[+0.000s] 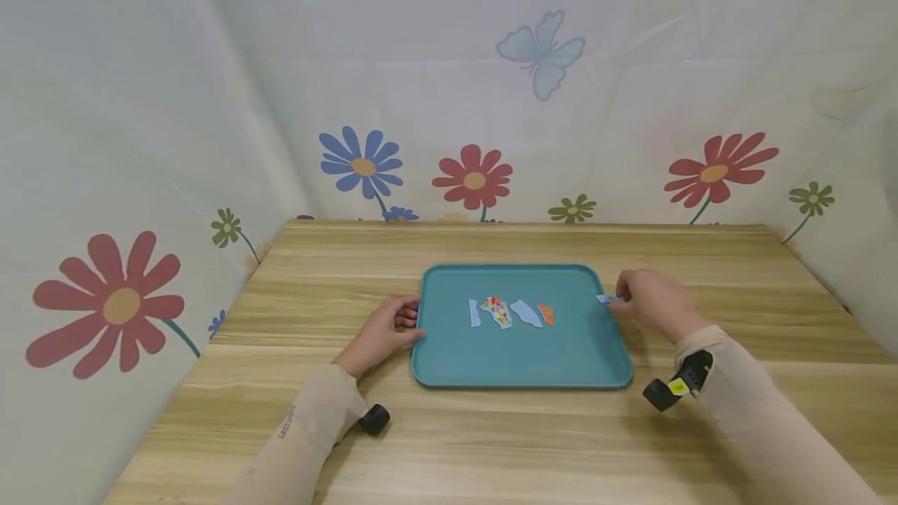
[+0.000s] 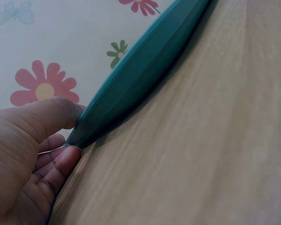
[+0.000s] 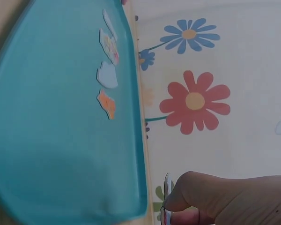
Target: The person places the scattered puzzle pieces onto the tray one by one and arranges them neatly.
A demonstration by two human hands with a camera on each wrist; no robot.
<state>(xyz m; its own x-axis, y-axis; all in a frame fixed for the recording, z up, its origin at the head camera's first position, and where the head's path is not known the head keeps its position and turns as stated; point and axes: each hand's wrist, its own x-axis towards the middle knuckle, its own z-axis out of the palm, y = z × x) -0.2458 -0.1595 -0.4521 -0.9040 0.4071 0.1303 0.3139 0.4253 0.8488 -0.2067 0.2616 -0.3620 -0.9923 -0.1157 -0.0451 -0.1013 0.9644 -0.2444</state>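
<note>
A blue-green tray (image 1: 519, 361) lies on the wooden table. My left hand (image 1: 382, 331) pinches its left rim, thumb on top of the edge and fingertips against its underside in the left wrist view. Beyond the tray's right rim, my right hand (image 1: 657, 302) pinches a small pale blue flat piece (image 1: 607, 299) between thumb and fingers, which cover part of it. On the tray, a narrow pale piece (image 1: 474, 313), a multicoloured piece (image 1: 497, 312), a wider pale blue piece (image 1: 526, 313) and an orange piece (image 1: 546, 314) form a spaced row.
The wooden table (image 1: 491, 443) extends around the tray on all sides. A white cloth (image 1: 435, 61) printed with flowers and a butterfly hangs behind its back edge and along the left. Black wrist devices (image 1: 659, 394) sit at both cuffs.
</note>
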